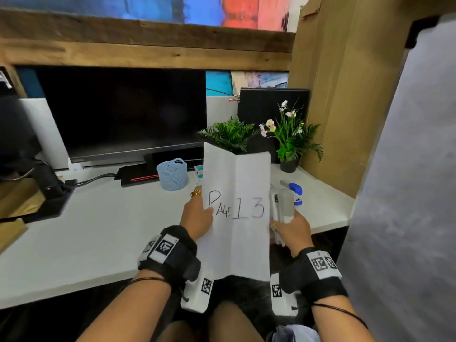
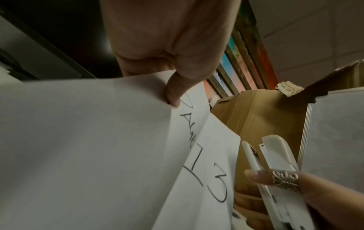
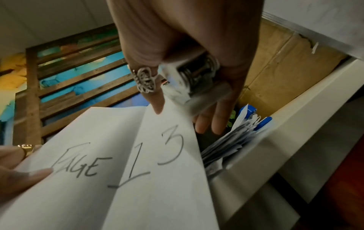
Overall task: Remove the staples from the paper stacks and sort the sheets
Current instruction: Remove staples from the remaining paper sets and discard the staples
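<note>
One creased white sheet [image 1: 237, 218], hand-lettered "PAGE 13", lengthwise fold.

This is looking like an office desk nook. A white desk [image 1: 98, 233] is carrying a dark monitor [image 1: 123, 114] along its back edge, with a small blue mesh basket [image 1: 172, 174] sitting in front of it. Two potted plants [image 1: 291, 141] are standing at the back right corner, a blue stapler [image 1: 293, 190] is lying near the right edge, and a cardboard panel [image 1: 333, 95] is closing off that side.

Left hand [image 1: 197, 213] at nine o'clock, thumb pinching; right hand [image 1: 291, 225] at three o'clock, fingers curled, gripping.
</note>
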`<action>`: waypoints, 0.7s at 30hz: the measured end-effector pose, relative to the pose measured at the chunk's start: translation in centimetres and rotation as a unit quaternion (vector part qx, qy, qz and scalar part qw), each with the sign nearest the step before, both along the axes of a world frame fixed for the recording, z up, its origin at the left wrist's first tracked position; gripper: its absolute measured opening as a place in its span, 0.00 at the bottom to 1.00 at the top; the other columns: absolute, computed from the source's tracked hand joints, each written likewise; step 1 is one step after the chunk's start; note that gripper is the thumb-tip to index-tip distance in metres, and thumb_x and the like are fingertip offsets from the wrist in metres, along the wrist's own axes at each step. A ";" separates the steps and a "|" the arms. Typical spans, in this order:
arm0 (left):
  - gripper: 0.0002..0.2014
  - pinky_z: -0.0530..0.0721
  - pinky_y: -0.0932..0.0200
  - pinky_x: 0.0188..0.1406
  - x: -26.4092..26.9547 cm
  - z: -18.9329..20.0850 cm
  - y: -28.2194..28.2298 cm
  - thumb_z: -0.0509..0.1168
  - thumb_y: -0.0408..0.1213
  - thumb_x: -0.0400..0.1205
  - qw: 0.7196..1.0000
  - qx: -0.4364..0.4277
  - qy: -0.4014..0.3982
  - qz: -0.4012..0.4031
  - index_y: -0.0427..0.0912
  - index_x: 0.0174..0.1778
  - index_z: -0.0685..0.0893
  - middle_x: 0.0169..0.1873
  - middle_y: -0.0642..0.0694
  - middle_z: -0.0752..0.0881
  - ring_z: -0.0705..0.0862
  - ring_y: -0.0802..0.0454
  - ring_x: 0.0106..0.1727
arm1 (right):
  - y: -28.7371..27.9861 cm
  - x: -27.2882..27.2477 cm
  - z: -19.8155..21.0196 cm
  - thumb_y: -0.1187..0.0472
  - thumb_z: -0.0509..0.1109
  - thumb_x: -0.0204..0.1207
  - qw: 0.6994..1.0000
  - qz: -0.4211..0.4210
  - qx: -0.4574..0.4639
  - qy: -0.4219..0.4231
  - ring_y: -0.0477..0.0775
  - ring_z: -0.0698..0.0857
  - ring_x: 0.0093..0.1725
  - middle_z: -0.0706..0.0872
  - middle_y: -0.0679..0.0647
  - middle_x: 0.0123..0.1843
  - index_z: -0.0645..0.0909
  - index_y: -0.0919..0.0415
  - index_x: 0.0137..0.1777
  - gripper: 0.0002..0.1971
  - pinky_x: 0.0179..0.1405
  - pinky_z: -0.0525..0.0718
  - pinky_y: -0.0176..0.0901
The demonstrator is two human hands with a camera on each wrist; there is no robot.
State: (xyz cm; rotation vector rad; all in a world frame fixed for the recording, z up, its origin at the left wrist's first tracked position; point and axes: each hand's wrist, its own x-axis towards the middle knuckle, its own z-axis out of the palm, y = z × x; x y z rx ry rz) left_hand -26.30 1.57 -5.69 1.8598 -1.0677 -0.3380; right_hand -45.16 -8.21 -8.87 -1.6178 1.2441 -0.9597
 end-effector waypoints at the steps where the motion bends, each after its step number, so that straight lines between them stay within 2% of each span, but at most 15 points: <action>1: 0.31 0.67 0.59 0.68 0.3 -0.2 0.4 0.59 0.26 0.83 1.000 0.006 -0.005 -0.006 0.41 0.81 0.55 0.74 0.40 0.71 0.70 0.41 0.74 | -0.3 0.1 -0.1 0.63 0.75 0.71 1.000 -0.007 -0.006 0.012 0.59 0.80 0.58 0.82 0.58 0.55 0.76 0.64 0.65 0.22 0.58 0.79 0.47; 4: 0.28 0.67 0.64 0.62 1.3 -1.2 0.9 0.59 0.26 0.82 0.999 0.018 -0.026 -0.024 0.39 0.79 0.61 0.70 0.41 0.76 0.74 0.42 0.71 | -0.6 1.0 0.1 0.55 0.78 0.70 1.000 -0.015 -0.012 -0.004 0.58 0.79 0.58 0.79 0.54 0.52 0.76 0.65 0.64 0.25 0.57 0.77 0.45; 7: 0.26 0.71 0.62 0.62 1.6 -1.8 1.1 0.57 0.26 0.83 0.997 0.036 -0.062 -0.020 0.38 0.78 0.63 0.69 0.39 0.77 0.77 0.40 0.67 | -0.9 1.8 0.8 0.50 0.75 0.72 0.999 -0.034 -0.008 -0.028 0.61 0.79 0.62 0.81 0.57 0.58 0.75 0.64 0.67 0.27 0.61 0.78 0.48; 10: 0.28 0.73 0.52 0.70 2.3 -2.5 1.0 0.57 0.29 0.84 0.994 0.068 -0.078 -0.021 0.39 0.81 0.60 0.71 0.38 0.76 0.76 0.38 0.69 | -1.7 2.5 1.1 0.51 0.76 0.72 0.999 -0.028 -0.008 -0.040 0.60 0.79 0.63 0.82 0.57 0.62 0.75 0.62 0.68 0.28 0.63 0.78 0.48; 13: 0.27 0.69 0.54 0.72 2.8 -2.8 0.8 0.58 0.28 0.83 0.996 0.063 -0.039 -0.054 0.39 0.80 0.62 0.72 0.42 0.74 0.73 0.41 0.73 | -2.6 3.1 0.7 0.59 0.78 0.69 0.997 -0.027 0.030 -0.069 0.60 0.79 0.61 0.82 0.57 0.60 0.75 0.62 0.67 0.27 0.64 0.80 0.53; 16: 0.25 0.68 0.61 0.68 3.3 -2.8 1.0 0.59 0.23 0.82 0.996 0.026 0.026 -0.085 0.37 0.76 0.68 0.70 0.42 0.76 0.74 0.44 0.72 | -3.4 3.2 -0.1 0.67 0.79 0.68 0.985 -0.059 0.079 -0.138 0.58 0.79 0.56 0.81 0.58 0.58 0.74 0.63 0.66 0.27 0.54 0.79 0.47; 19: 0.23 0.72 0.51 0.72 4.2 -3.1 1.0 0.60 0.21 0.80 0.994 0.013 0.050 -0.099 0.36 0.73 0.72 0.66 0.40 0.80 0.77 0.43 0.69 | -4.2 3.1 -1.4 0.68 0.78 0.68 0.968 -0.049 0.146 -0.196 0.59 0.81 0.52 0.83 0.60 0.56 0.76 0.64 0.66 0.25 0.37 0.81 0.43; 21: 0.24 0.72 0.49 0.73 4.7 -3.4 0.8 0.61 0.23 0.80 0.994 0.031 0.052 -0.088 0.36 0.74 0.71 0.67 0.41 0.79 0.76 0.43 0.70 | -4.3 3.0 -2.0 0.70 0.77 0.69 0.958 -0.049 0.174 -0.224 0.60 0.83 0.47 0.85 0.61 0.52 0.78 0.66 0.63 0.22 0.28 0.79 0.40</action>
